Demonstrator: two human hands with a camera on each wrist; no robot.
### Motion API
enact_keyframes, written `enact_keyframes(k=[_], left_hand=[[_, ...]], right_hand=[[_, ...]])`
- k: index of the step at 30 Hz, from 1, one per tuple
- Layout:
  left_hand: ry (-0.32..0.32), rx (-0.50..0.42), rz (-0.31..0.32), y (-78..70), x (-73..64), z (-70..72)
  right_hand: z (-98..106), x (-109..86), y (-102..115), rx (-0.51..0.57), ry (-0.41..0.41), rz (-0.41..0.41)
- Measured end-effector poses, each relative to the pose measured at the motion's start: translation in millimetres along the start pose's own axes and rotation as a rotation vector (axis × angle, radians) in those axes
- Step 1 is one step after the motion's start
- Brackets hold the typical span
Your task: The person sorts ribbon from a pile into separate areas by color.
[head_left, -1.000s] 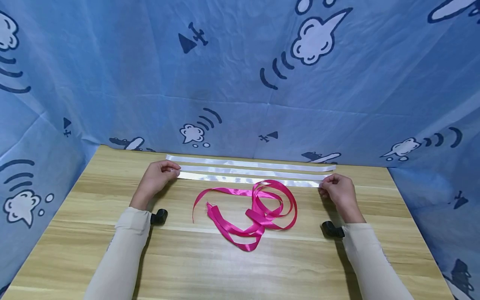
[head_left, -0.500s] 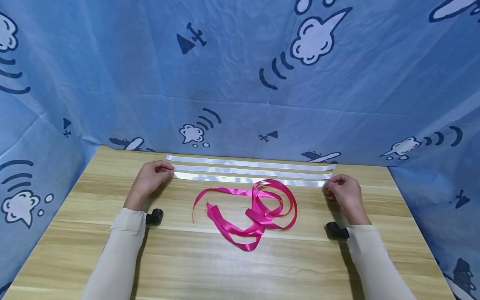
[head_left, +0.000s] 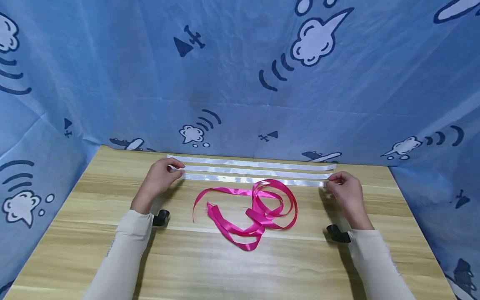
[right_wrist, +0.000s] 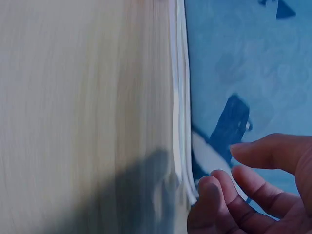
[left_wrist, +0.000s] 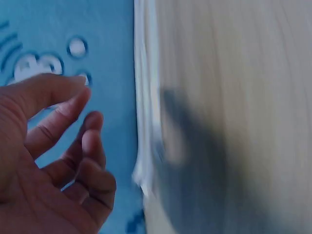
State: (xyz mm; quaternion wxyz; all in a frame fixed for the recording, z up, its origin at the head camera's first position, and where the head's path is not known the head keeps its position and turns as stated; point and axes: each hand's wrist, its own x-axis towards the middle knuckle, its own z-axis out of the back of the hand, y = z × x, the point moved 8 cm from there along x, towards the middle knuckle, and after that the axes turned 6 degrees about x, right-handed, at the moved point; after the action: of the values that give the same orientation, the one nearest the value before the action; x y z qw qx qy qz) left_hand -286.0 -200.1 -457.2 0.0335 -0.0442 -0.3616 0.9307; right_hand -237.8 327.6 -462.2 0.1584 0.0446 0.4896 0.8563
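Three white ribbon strips lie side by side across the back of the table: a far white ribbon [head_left: 251, 163], a middle white ribbon [head_left: 251, 171] and a near white ribbon [head_left: 221, 178]. My left hand [head_left: 159, 179] hovers over their left ends. Its thumb and index tips come close together in the left wrist view, with loosely bent fingers [left_wrist: 92, 146] and nothing held. At the right ends is my right hand [head_left: 346, 193]; the right wrist view shows its thumb [right_wrist: 263, 148] apart from the fingers, holding nothing. A pink ribbon [head_left: 258, 216] lies loosely looped in front of the strips.
A blue printed cloth [head_left: 240, 75] hangs right behind the wooden table [head_left: 240, 279] and along both sides. Black wrist cameras sit on both sleeves, the left wrist camera [head_left: 161, 218] and the right wrist camera [head_left: 337, 233].
My left hand let go of the near white ribbon's left end, drew left, then came back right above the strips. My right hand released its end and shifted slightly right. The ribbons lie still.
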Motion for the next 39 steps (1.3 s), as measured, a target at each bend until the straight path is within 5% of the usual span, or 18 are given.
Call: enact_keyframes(k=[11, 17, 27, 39], left_hand=[[0.17, -0.083, -0.187, -90.9, 11.9, -65.6], [0.251, -0.102, -0.237, -126.6, 15.2, -99.9], [0.341, -0.075, -0.292, -152.1, 16.0, -152.4], [0.357, -0.063, -0.295, -161.8, 10.8, -171.1]], right_hand=[[-41.6, -16.6, 29.1, 0.008, 0.124, 0.132], [-58.5, -21.6, 32.0, -0.006, 0.162, 0.151], [-79.9, -24.8, 30.8, -0.044, 0.198, 0.127], [-90.5, -32.1, 26.5, -0.031, 0.249, 0.078]])
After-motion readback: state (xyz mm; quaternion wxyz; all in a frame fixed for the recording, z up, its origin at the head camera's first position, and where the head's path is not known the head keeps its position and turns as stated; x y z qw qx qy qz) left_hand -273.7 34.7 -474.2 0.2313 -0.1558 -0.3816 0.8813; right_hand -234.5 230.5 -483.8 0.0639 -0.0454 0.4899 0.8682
